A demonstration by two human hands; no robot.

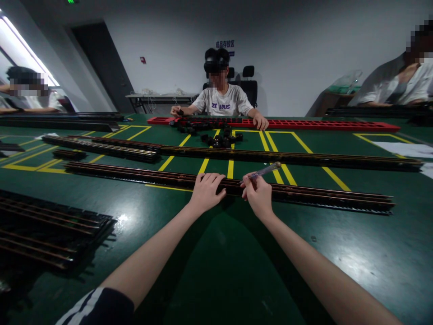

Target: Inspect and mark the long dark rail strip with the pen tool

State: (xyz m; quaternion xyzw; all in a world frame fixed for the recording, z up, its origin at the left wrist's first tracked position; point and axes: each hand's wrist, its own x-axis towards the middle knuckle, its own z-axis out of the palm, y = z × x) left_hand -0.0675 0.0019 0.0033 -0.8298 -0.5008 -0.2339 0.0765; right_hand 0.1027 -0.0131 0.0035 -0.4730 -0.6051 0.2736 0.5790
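A long black rail with copper-coloured strips (324, 197) lies crosswise on the green table in front of me. My left hand (207, 192) grips it near the middle, fingers bent over the top and thumb on the near side. Just to the right, my right hand (259, 194) is closed around a screwdriver (267, 170) with a clear handle. Its handle end points up and to the right, while the tip slants down toward the rail between my hands. Whether the tip touches the rail is too small to tell.
More black rails lie beyond (291, 157) and at left (43, 225). Several small black parts (219, 139) are heaped before a co-worker (221, 99) across the table, beside a long red slotted tray (338, 125). Other people sit left and right. Yellow tape lines mark the green tabletop (216, 271).
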